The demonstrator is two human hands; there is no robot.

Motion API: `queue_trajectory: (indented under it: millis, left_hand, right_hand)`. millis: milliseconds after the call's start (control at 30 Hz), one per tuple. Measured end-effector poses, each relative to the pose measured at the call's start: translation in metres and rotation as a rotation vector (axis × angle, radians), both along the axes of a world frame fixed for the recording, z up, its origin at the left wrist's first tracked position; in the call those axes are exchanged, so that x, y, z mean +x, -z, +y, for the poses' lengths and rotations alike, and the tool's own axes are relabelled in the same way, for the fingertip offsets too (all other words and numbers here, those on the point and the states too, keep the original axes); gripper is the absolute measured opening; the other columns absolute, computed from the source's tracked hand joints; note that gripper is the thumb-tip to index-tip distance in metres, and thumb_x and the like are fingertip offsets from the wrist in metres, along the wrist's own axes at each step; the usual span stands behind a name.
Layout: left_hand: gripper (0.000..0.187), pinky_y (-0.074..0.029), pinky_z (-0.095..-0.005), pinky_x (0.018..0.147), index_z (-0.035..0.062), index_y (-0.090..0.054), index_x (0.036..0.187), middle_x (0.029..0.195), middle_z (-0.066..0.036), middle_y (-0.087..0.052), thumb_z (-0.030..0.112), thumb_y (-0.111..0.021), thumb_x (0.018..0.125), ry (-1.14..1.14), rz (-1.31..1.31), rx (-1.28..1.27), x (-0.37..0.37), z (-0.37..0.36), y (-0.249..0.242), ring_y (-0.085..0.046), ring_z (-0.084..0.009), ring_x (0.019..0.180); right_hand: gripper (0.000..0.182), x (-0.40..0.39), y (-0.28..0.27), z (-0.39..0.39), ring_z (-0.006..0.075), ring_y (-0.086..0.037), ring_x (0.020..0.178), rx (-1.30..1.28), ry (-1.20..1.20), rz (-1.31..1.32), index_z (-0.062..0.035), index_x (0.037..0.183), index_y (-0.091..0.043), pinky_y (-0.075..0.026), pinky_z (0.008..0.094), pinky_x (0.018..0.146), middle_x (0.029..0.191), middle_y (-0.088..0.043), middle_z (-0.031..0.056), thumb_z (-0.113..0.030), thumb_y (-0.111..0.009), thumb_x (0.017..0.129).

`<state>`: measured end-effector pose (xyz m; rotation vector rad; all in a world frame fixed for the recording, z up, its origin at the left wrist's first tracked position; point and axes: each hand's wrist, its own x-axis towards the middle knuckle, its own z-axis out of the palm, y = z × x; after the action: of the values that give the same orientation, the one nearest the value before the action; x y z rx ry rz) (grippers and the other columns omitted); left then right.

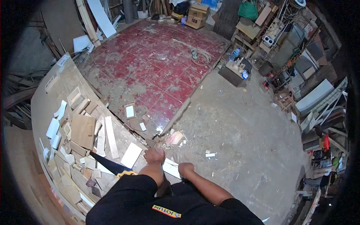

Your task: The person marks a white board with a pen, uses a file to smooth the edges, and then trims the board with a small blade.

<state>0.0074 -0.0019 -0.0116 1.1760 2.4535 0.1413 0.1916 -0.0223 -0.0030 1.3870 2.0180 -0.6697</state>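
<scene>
A narrow white board (pixel 171 167) lies between my two hands, low in the centre of the view. My left hand (pixel 154 155) is closed near its left end; what is inside the fingers, if anything, is hidden. At the board's right end my right hand (pixel 186 169) is curled closed, its grip too small to make out. A saw with a dark blade (pixel 107 164) and a yellow-edged handle rests left of my left arm. Beside the blade lies a white rectangular piece (pixel 131 155).
Wood offcuts and a brown cardboard piece (pixel 83 131) cover the large board (pixel 93 90) at the left. Beyond is a raised red tiled floor (pixel 150 63). A dark box (pixel 230 76) stands on the concrete (pixel 240 131); clutter lines the right side.
</scene>
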Motion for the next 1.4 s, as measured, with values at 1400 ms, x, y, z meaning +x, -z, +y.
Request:
queue_trajectory:
  millis: [1400]
  left_hand:
    - [0.050,-0.042,-0.0524,0.088,0.0080,-0.063,0.109,0.112,-0.014,-0.062,0.049,-0.059,0.079,0.015,0.025,0.078,-0.001,0.002,0.006,-0.050,-0.0367,0.112]
  right_hand:
    - [0.022,-0.023,0.017,-0.013,0.0287,-0.071,0.084,0.128,0.050,0.194,-0.0057,0.089,-0.070,-0.056,0.0412,0.068,0.094,-0.071,0.0144,-0.016,-0.051,0.086]
